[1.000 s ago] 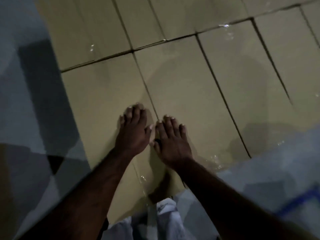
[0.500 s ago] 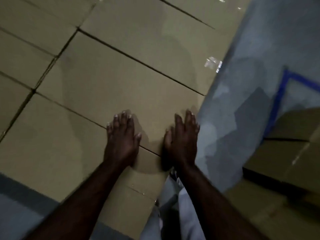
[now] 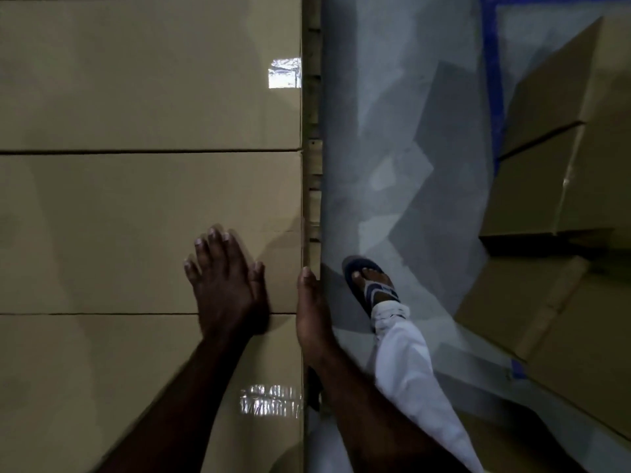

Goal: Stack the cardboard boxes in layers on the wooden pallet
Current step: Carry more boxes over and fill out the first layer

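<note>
One hand (image 3: 312,312) now beside the boxes (image 3: 136,230)

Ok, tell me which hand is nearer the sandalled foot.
Right. The right hand sits at the side edge of the boxes, close beside the foot; the left hand lies flat on top of them, farther away.

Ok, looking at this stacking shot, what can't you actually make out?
Head view only:
Right hand: seen edge-on at the stack's side; its fingers' pose is hidden.
Wooden pallet: just a thin strip shows; stacked boxes cover the rest.
Layer count: box sides out of sight from above.
Left hand: fingertips motion-blurred.
Loose boxes: cut off by the right edge.
</note>
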A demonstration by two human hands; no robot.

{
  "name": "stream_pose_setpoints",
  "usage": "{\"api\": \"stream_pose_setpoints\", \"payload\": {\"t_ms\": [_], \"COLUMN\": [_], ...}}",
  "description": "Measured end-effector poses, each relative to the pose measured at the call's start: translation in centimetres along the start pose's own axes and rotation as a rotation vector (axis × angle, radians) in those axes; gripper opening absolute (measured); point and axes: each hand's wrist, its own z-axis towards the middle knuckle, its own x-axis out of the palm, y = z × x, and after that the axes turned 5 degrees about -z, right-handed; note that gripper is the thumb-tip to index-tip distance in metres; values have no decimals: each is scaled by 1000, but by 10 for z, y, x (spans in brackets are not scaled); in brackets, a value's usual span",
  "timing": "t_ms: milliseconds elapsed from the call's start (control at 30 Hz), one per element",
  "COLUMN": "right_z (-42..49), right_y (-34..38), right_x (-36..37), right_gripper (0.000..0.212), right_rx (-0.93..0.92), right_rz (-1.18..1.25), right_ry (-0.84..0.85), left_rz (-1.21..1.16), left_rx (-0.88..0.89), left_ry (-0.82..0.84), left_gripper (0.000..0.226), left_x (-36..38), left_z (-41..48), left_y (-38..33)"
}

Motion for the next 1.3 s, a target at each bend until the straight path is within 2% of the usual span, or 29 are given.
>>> {"api": "stream_pose_setpoints", "payload": {"t_ms": [67,100,200,300,467,667,767,900,967,1100,1300], "right_z": [-3,-4,-5,-1,6,19,33,64,79,104,103], "right_y": [2,3,8,9,36,118,163,214,229,245,242], "right_x": [-1,-1,-6,-7,-15,-21,-15,-7,-3,7,9], "right_gripper": [98,97,61,68,54,63,63,66,68,55,67], "right_rx": [29,20,-21,-8,-68,-208,-279,-304,-274,-295,-278], "right_rz": [2,-4,-21,-27,-65,-268,-328,-401,-431,-516,-623], "right_ry": [13,24,17,-3,-40,-116,-177,-212,-208,-125,-129], "left_rz": [-28,-50,-100,-96,-104,-216,-281,-257,-250,-206,-197], "left_rx": [-13,-13,-32,-24,20,14,50,59,57,39,33], "left_ry": [12,11,-6,-3,61,33,37,51,77,93,81], "left_gripper": [74,74,75,75,70,61,70,84,88,104,92], "left_x": [0,0,-2,-4,-10,-38,-50,-58,-57,-34,-26], "left_z": [3,6,12,12,14,31,54,94,116,142,139], "left_y": [-13,-20,-36,-37,-39,-57,-69,-84,-91,-96,-100]}}
